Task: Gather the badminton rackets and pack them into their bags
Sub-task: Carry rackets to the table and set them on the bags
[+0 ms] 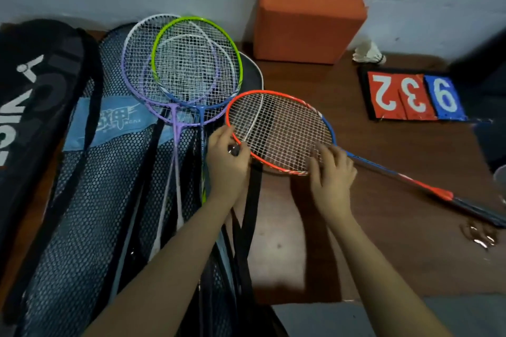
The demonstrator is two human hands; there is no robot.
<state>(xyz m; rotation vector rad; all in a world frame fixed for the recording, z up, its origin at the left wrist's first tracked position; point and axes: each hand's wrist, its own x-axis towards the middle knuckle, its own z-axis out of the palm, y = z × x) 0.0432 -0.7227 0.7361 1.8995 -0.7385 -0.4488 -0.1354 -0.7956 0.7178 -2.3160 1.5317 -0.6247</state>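
Observation:
An orange and blue racket (279, 130) lies across the brown table, its handle pointing to the lower right. My left hand (228, 157) grips the left rim of its head. My right hand (330, 172) holds the near rim by the strings. A purple racket (139, 90) and a green and blue racket (197, 63) lie stacked, along with a white one beneath, on a black mesh bag (90, 200) with a light blue label. A black racket bag (30, 96) with white lettering lies at the far left.
An orange foam block (308, 24) stands against the wall at the back. A white shuttlecock (368, 55) lies to its right. A flip scoreboard (413, 97) showing red and blue numbers rests at the right. Black straps (249, 216) hang over the table's front edge.

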